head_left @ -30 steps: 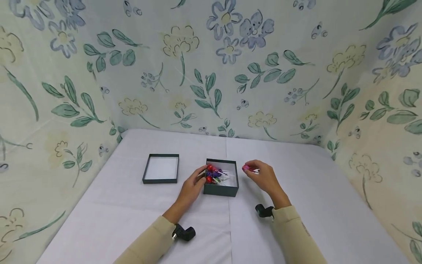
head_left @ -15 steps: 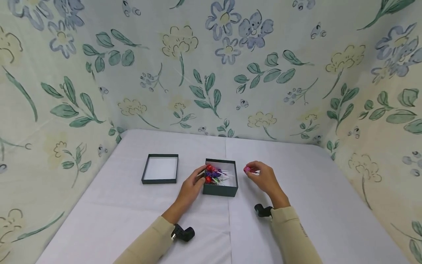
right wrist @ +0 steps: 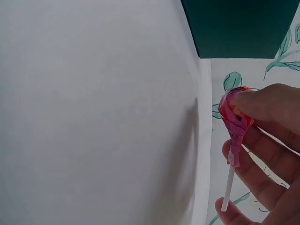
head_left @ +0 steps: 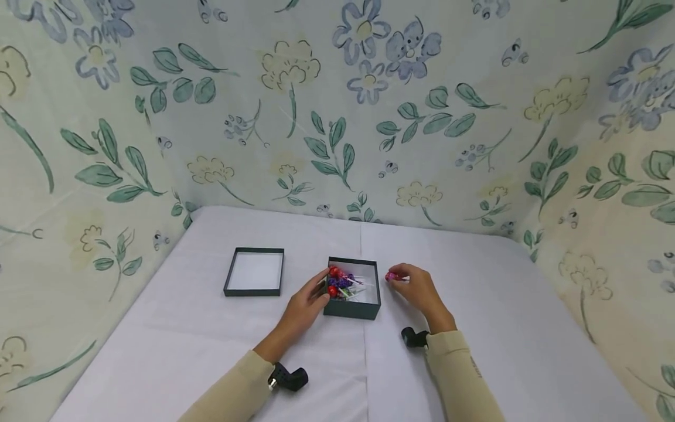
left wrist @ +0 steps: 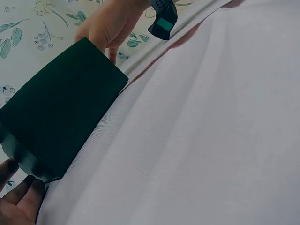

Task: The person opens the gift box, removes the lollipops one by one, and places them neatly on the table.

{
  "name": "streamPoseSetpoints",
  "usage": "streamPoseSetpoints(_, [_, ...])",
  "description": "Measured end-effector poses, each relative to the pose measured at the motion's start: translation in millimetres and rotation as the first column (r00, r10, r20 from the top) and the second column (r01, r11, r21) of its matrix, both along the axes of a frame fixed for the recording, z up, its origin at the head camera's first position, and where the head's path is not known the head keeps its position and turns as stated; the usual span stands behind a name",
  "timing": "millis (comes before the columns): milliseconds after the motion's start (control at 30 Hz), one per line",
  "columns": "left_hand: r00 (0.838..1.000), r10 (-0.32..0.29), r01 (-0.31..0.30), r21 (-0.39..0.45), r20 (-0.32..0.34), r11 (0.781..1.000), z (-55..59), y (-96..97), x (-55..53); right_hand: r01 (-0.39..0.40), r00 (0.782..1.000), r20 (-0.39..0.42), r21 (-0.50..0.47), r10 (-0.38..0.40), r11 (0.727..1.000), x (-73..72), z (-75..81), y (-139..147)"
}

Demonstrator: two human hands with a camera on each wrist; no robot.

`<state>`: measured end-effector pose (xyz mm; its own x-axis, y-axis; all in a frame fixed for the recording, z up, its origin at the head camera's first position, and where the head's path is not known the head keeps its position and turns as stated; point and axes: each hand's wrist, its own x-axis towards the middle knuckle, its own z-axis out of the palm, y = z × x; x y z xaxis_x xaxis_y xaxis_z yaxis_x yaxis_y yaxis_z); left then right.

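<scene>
A dark green box (head_left: 352,310) with a pale inside stands on the white-covered table. Several lollipops (head_left: 340,282) in red, purple and green wrappers lie in its left part, white sticks pointing right. My left hand (head_left: 303,305) touches the box's left wall, its fingertips against the outside in the left wrist view. To the right of the box, my right hand (head_left: 420,288) pinches a pink-wrapped lollipop (right wrist: 236,119) by its candy end, the thumb across it. The white stick points down in the right wrist view. This lollipop is outside the box, close to its right wall.
A shallow lid (head_left: 254,292) with a dark green rim and white inside lies left of the box. The white tablecloth (head_left: 474,281) has a seam and some creases. Flower-patterned cloth (head_left: 316,88) hangs at the back and sides.
My right hand has shifted slightly left and lower with the pink lollipop, a little nearer the box. The left hand stays at the box wall. The head view has shifted slightly.
</scene>
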<state>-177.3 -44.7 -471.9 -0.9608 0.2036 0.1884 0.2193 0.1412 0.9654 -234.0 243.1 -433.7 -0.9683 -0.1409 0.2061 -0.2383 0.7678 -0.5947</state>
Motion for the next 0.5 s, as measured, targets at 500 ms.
streamPoseSetpoints(500, [0.999, -0.025, 0.026, 0.01, -0.043, 1.0, -3.3, -3.2, 0.1, 0.001, 0.997, 0.074, 0.014, -0.002, 1.0, -8.8, 3.2, -1.5])
